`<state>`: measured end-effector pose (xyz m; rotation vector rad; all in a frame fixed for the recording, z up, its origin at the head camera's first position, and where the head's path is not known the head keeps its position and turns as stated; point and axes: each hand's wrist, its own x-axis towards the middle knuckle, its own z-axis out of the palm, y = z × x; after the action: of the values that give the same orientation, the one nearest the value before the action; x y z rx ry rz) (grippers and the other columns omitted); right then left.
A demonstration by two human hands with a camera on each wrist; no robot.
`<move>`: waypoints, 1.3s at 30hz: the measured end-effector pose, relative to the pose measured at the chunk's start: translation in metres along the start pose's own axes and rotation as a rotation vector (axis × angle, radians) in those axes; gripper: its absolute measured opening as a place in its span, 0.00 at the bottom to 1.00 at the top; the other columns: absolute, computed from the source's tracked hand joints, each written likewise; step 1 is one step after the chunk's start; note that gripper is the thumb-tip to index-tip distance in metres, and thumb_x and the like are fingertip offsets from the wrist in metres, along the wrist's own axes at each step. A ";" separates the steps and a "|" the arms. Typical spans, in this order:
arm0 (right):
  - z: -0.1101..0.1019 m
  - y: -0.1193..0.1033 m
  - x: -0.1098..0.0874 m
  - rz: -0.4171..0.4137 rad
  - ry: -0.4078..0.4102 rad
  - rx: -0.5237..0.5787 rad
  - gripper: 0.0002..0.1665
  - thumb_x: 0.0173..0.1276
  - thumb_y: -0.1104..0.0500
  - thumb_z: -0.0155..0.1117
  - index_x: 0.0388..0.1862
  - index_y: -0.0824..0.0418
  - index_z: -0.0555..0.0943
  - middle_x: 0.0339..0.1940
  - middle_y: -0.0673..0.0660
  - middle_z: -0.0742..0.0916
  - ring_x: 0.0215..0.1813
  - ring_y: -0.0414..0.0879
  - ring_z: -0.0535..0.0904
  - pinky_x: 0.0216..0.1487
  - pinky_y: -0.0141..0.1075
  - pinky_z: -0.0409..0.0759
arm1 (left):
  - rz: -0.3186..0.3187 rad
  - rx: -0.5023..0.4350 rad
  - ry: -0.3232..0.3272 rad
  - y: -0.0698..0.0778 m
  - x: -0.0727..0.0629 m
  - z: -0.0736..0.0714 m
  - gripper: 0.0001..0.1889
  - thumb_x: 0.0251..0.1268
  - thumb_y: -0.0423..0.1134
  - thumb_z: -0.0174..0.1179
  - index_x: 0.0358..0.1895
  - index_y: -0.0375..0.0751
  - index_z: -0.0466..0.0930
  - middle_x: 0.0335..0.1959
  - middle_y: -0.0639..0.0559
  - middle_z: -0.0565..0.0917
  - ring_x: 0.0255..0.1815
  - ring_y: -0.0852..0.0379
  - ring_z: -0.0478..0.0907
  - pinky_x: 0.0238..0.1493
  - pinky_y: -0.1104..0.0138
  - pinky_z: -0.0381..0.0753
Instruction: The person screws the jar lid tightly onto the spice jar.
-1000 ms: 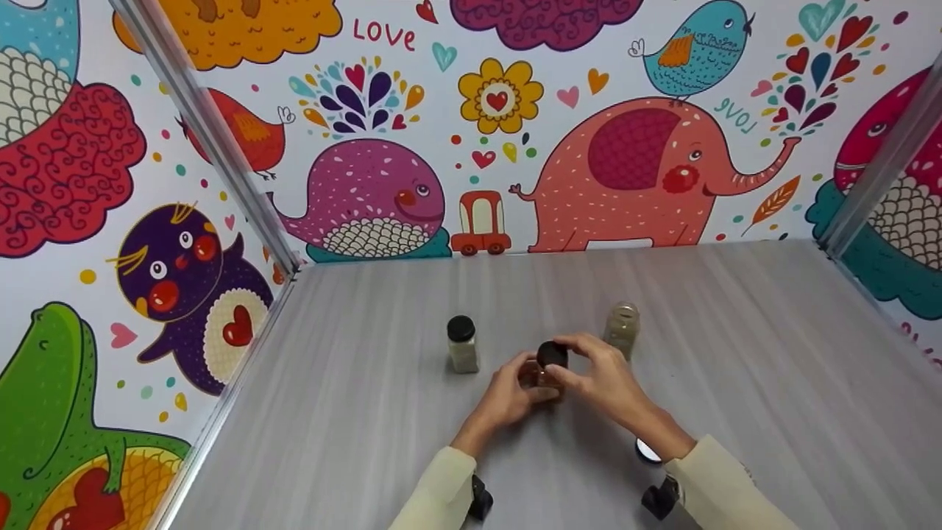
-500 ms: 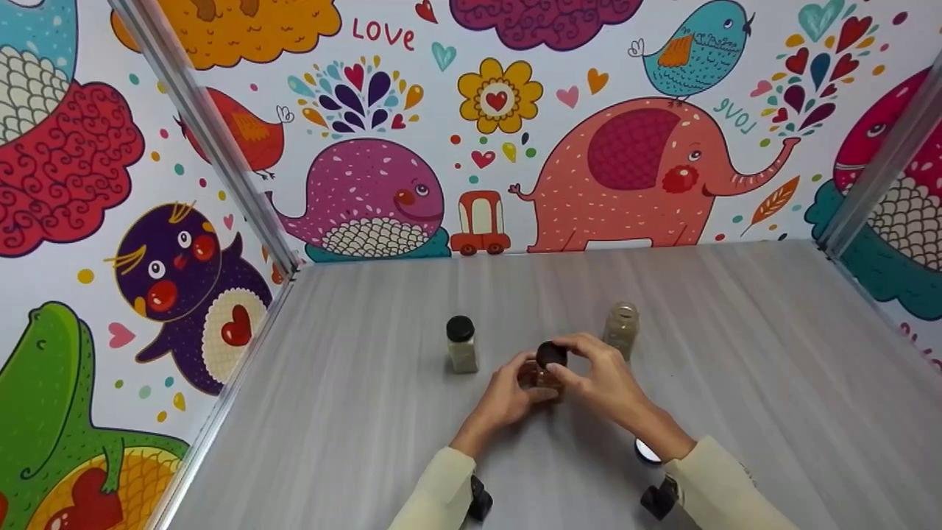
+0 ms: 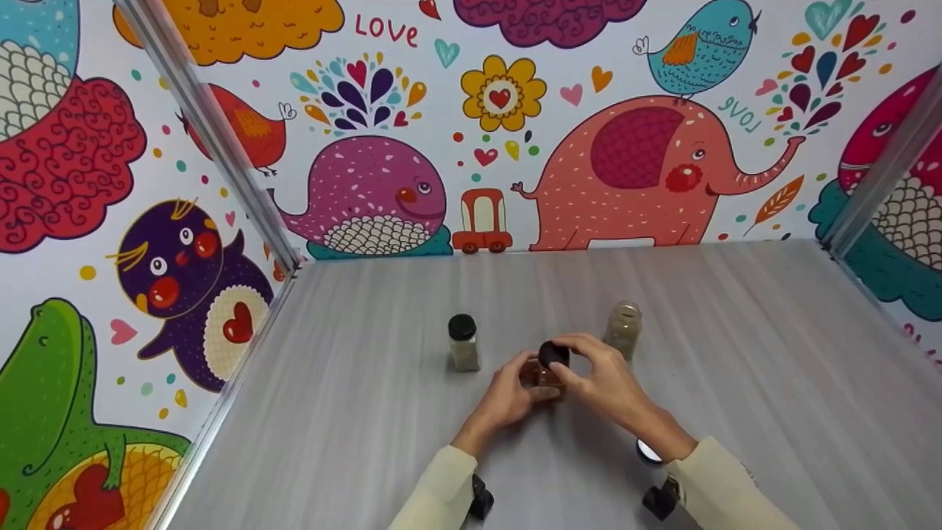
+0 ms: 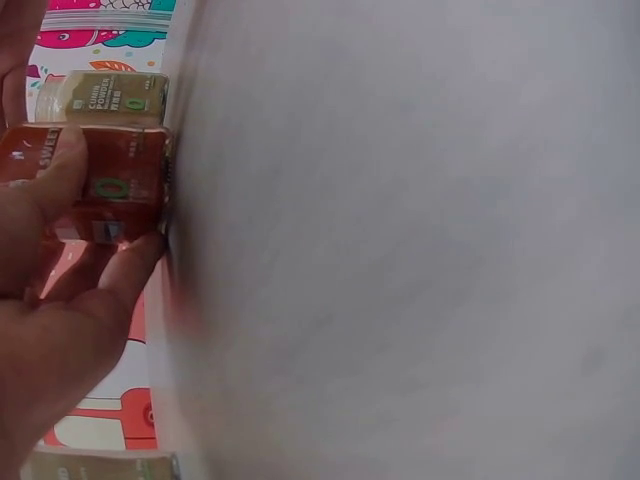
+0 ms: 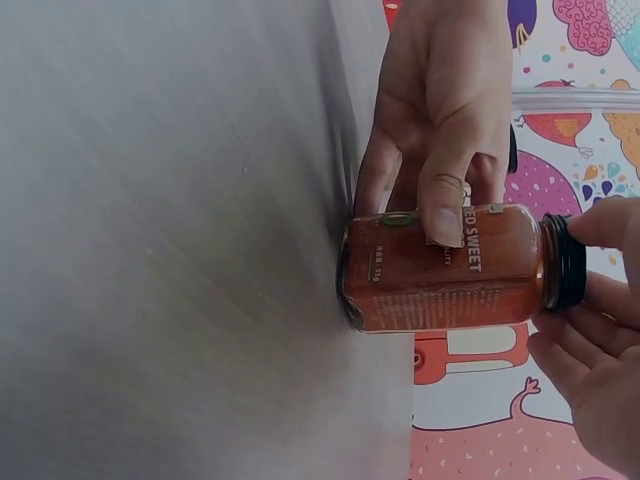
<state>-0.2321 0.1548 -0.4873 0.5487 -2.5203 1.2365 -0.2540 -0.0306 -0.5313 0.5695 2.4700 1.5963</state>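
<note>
A glass spice jar of red powder [image 5: 430, 290] stands upright on the table, its label partly reading "SWEET". My left hand [image 3: 504, 397] grips the jar's body, thumb on one side and fingers on the other. On its neck sits a black screw lid [image 3: 553, 354]. Thumb and fingers of my right hand [image 3: 607, 375] pinch that lid from the right. To the right and behind stands an uncapped jar labelled cumin powder [image 4: 115, 95]. Another jar with a black lid [image 3: 464, 350], holding pale contents, is upright to the left of my hands.
A white disc with a dark rim [image 3: 649, 450] lies on the grey table [image 3: 353, 442], partly covered by the right forearm. A patterned wall [image 3: 500, 169] closes off the back, and metal posts [image 3: 213, 140] stand at the corners.
</note>
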 end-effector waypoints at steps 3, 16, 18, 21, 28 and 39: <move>-0.001 0.000 0.000 -0.006 0.001 -0.004 0.21 0.64 0.60 0.73 0.56 0.58 0.84 0.54 0.53 0.87 0.59 0.49 0.83 0.60 0.48 0.81 | 0.009 0.000 0.007 0.000 0.001 0.000 0.24 0.63 0.42 0.70 0.62 0.46 0.76 0.57 0.44 0.85 0.54 0.53 0.83 0.58 0.58 0.80; -0.001 0.000 -0.001 -0.045 0.037 0.005 0.20 0.65 0.61 0.72 0.56 0.58 0.84 0.56 0.54 0.87 0.57 0.48 0.84 0.57 0.46 0.82 | 0.007 0.008 0.000 0.001 0.002 0.000 0.26 0.63 0.41 0.69 0.64 0.44 0.75 0.59 0.44 0.84 0.59 0.50 0.82 0.62 0.57 0.79; 0.000 0.001 -0.001 -0.054 0.056 -0.001 0.20 0.64 0.61 0.73 0.55 0.59 0.85 0.54 0.54 0.88 0.56 0.48 0.85 0.56 0.44 0.83 | 0.017 0.000 0.000 0.001 0.002 0.000 0.26 0.63 0.40 0.69 0.63 0.43 0.75 0.59 0.43 0.84 0.58 0.50 0.82 0.61 0.57 0.80; 0.000 0.002 -0.001 -0.064 0.070 -0.003 0.20 0.62 0.61 0.74 0.54 0.60 0.85 0.52 0.54 0.88 0.55 0.47 0.85 0.56 0.43 0.83 | 0.017 -0.024 -0.001 0.000 0.002 0.002 0.25 0.63 0.39 0.69 0.63 0.43 0.75 0.59 0.42 0.84 0.58 0.49 0.83 0.61 0.56 0.80; 0.000 0.000 -0.001 -0.020 0.042 0.020 0.20 0.65 0.62 0.72 0.57 0.60 0.84 0.56 0.56 0.87 0.58 0.49 0.84 0.59 0.46 0.82 | 0.031 -0.042 0.013 -0.001 0.002 0.004 0.25 0.62 0.38 0.70 0.62 0.42 0.76 0.57 0.41 0.85 0.57 0.46 0.83 0.60 0.53 0.80; 0.002 -0.001 -0.001 -0.023 0.057 -0.008 0.21 0.62 0.60 0.74 0.55 0.62 0.84 0.52 0.54 0.88 0.55 0.48 0.84 0.57 0.46 0.82 | -0.003 -0.018 0.004 0.000 0.001 0.002 0.26 0.63 0.41 0.69 0.64 0.44 0.75 0.59 0.44 0.84 0.57 0.51 0.83 0.60 0.58 0.80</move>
<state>-0.2315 0.1534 -0.4882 0.5315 -2.4636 1.2163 -0.2545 -0.0281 -0.5316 0.5599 2.4556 1.6179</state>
